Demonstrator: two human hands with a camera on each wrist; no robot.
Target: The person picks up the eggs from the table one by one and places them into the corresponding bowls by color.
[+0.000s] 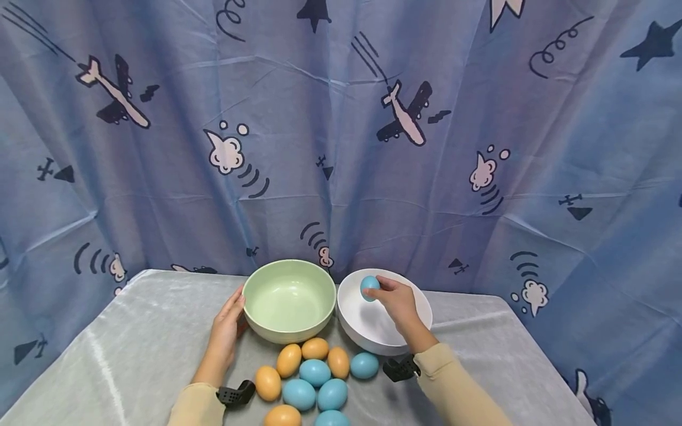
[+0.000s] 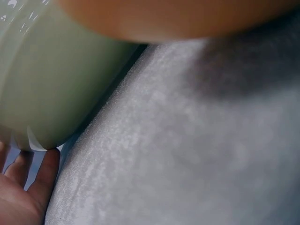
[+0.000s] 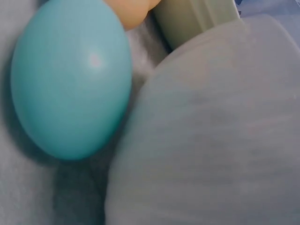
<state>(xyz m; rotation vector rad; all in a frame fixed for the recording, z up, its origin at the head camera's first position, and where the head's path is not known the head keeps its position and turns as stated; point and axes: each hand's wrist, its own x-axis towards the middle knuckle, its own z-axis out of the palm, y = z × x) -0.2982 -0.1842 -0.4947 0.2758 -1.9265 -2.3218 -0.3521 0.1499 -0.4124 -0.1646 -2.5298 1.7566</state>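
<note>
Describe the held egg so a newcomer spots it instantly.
Find the white bowl, right of the green bowl. At its mouth, the right hand pinches a blue egg. The other eggs in view lie on the table; only this one is held.

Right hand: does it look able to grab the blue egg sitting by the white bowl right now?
Probably not just yet: the right hand pinches another blue egg over the white bowl, so it seems occupied. Otherwise the way looks free; nothing covers the blue egg by the bowl.
</note>
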